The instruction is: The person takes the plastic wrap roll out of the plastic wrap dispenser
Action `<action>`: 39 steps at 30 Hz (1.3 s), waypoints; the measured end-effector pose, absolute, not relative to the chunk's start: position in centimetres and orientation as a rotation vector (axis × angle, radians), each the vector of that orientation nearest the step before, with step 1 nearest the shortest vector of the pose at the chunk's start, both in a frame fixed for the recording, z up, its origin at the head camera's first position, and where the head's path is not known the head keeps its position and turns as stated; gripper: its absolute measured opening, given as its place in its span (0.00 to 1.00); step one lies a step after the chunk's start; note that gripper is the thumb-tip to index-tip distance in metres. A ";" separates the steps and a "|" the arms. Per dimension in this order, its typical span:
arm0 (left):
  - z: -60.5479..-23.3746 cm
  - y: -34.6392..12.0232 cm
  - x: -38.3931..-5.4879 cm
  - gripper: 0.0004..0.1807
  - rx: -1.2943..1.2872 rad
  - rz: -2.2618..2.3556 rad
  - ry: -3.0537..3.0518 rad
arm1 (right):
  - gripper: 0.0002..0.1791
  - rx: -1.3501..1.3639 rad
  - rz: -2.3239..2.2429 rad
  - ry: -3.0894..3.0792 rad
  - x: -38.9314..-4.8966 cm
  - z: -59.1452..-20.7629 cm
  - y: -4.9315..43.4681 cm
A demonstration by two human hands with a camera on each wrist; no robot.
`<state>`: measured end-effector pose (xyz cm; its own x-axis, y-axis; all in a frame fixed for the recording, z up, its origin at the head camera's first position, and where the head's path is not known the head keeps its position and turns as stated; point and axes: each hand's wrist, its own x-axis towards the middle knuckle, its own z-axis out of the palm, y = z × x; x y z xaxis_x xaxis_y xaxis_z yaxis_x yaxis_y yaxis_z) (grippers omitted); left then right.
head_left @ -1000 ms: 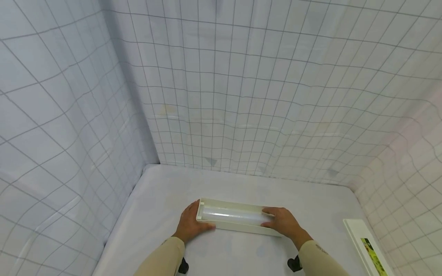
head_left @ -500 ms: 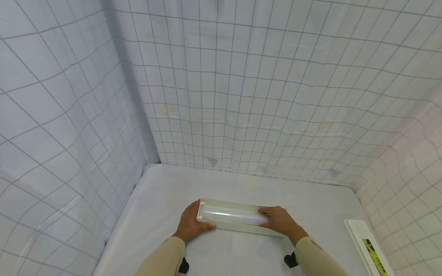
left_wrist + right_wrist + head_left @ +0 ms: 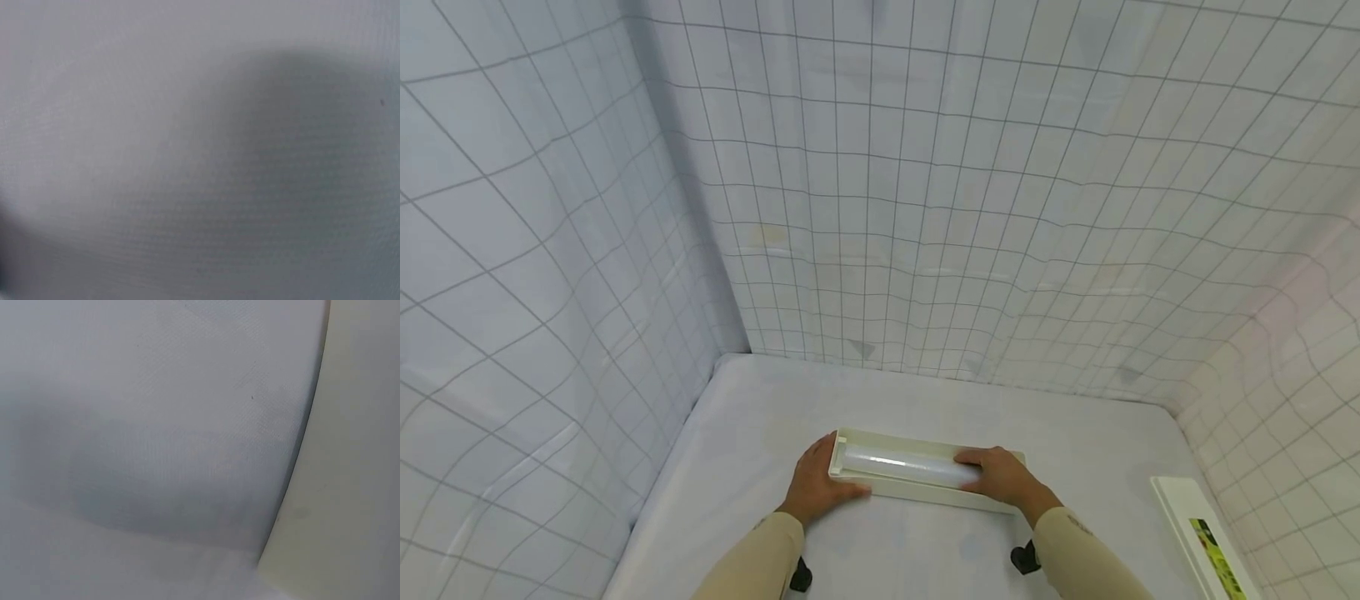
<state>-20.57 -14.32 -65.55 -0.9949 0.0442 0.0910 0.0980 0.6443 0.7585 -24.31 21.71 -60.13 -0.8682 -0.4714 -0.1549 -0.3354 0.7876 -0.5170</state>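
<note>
A long cream box [image 3: 917, 493], with its top off, lies on the white-covered table in the head view. Inside it is a roll of clear plastic film [image 3: 891, 461]. My left hand [image 3: 816, 479] grips the left end of the box, thumb along the near wall and fingers round the far corner. Over the right part, my right hand [image 3: 1002, 477] holds the roll near its right end, thumb and fingers spread across it; the palm hides that end. In the right wrist view, the cream box wall [image 3: 350, 469] fills the right side.
A cream lid [image 3: 1180, 508] with a yellow-green label [image 3: 1217, 558] lies at the table's right edge. White sheets with a dark grid hang behind and on both sides. The left wrist view shows only white cloth [image 3: 125, 125] and a shadow.
My right hand has slid a little to the left along the box, and the box's right end now shows beyond it. The left hand and the box stay almost where they were.
</note>
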 end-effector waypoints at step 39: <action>-64.7 -14.2 -20.4 0.65 -0.078 -1.336 -2.835 | 0.29 -0.580 -0.706 2.718 -24.1 -60.1 21.7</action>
